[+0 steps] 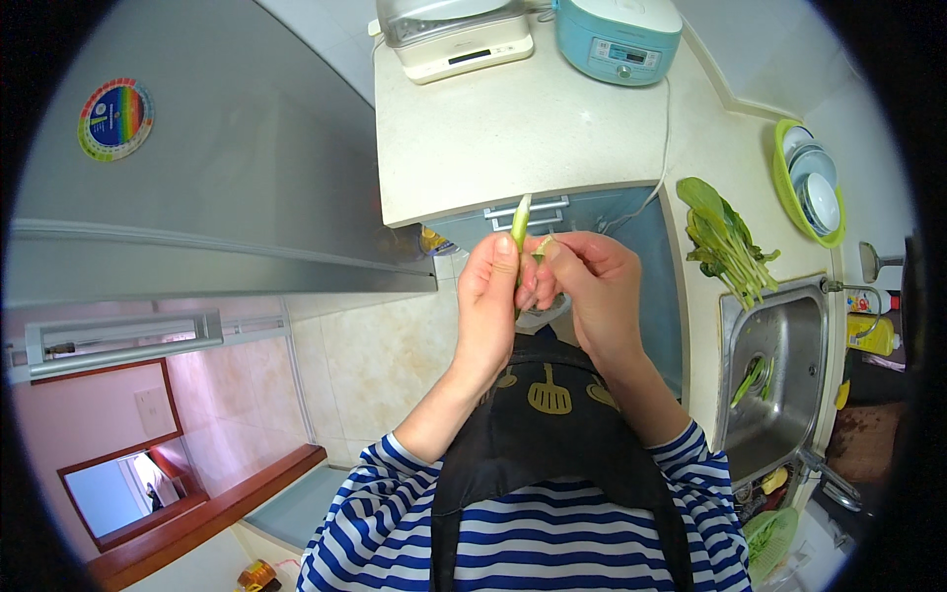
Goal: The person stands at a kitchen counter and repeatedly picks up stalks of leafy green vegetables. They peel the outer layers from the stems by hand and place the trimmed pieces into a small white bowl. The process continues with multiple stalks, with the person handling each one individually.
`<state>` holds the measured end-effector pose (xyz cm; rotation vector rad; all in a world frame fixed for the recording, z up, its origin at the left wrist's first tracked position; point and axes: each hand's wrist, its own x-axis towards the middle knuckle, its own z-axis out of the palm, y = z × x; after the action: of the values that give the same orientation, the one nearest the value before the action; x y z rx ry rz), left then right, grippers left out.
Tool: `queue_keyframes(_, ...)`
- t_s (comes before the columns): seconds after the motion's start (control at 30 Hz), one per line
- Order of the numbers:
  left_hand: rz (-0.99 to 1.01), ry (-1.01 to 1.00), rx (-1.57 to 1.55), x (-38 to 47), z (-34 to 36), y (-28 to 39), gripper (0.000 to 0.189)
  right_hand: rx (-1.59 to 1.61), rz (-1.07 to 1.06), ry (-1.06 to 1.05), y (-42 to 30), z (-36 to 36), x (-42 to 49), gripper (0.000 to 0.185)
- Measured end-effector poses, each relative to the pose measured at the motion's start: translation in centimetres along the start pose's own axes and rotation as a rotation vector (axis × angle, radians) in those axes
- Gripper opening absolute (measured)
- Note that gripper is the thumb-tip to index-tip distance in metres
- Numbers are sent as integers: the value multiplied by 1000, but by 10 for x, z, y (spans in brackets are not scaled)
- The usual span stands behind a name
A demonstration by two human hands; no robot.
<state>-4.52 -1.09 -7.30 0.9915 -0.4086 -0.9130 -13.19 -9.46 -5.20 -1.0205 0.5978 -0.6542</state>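
My left hand (488, 288) is closed around a green vegetable stem (521, 220), whose pale, pointed tip stands up past the thumb. Just to its right, my right hand (603, 288) pinches a small pale green piece (544, 246) between thumb and fingers. The fingers of both hands are close together and partly hide the stem's lower part. Below them is the black apron (510, 451). A bunch of leafy greens (729, 240) lies on the counter to the right, its stems reaching over the sink's edge.
A steel sink (777, 414) with green scraps (753, 381) is at the right, a green basket of bowls (784, 177) above it. The counter (518, 133) bears a blue rice cooker (618, 44) and a white appliance (466, 55). A grey refrigerator (222, 163) stands left.
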Motion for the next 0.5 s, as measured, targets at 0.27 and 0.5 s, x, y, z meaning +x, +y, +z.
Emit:
queue_keyframes(0.27, -132, -25, -49, 0, -8, 16, 26, -76, -45, -181, -5, -14, -6, 9)
queue_keyframes(0.5, -85, -4, -14, 2, -8, 15, 25, -426, -288, -297, -4, -17, -8, 7)
